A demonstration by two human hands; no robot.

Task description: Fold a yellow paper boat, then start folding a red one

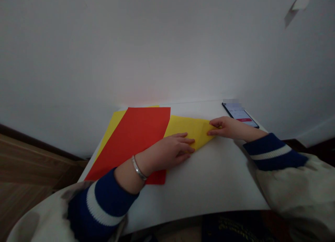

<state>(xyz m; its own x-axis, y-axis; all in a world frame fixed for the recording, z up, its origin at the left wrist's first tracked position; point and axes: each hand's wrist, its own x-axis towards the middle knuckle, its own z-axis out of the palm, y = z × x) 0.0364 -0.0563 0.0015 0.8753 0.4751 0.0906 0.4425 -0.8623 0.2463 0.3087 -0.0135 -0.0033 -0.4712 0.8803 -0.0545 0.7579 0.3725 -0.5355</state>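
Note:
A folded yellow paper (190, 128) lies on the white table (209, 179), its point aimed right. My left hand (170, 151), with a silver bracelet on the wrist, lies flat on the yellow paper's lower edge, fingers stretched out. My right hand (225, 127) presses the paper's right tip, fingers curled onto it. A red sheet (136, 137) lies to the left, partly under my left wrist. Another yellow sheet (112, 125) peeks out beneath the red one.
A phone (240, 115) with a lit screen lies at the table's far right corner, just behind my right hand. A white wall stands directly behind the table. Wooden floor (23, 165) shows at the left.

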